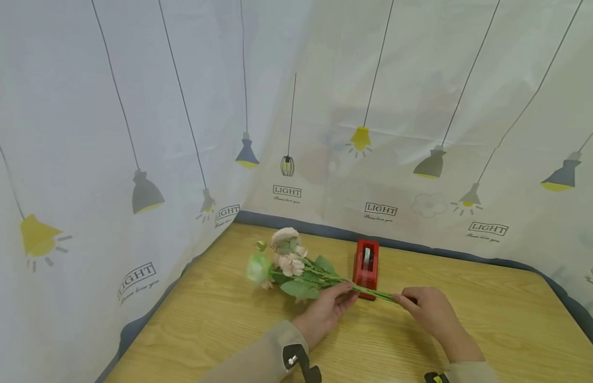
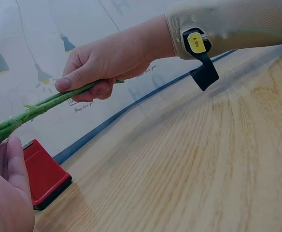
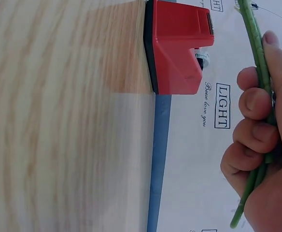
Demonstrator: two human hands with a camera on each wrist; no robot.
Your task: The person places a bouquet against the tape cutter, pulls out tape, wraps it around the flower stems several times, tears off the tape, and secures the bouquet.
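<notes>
A bunch of flowers (image 1: 290, 265), with pale pink and whitish-green blooms and green leaves, lies across in front of me, blooms to the left. My left hand (image 1: 322, 314) holds its green stems just below the leaves. Farther down, near the cut ends, my right hand (image 1: 433, 316) grips the same stems (image 3: 260, 58). The right wrist view shows its fingers curled round them, a stem end poking out below the palm. Behind the stems, a red tape dispenser (image 1: 367, 275) with a roll of tape stands on the table; the stems cross over its near end in the head view.
The wooden table (image 1: 469, 290) ends at a dark blue edge strip (image 1: 320, 229) at the back and left. Behind it hang pale wall sheets (image 1: 325, 175) printed with lamps and lettering. Each sleeve cuff carries a black wrist mount (image 2: 196, 43).
</notes>
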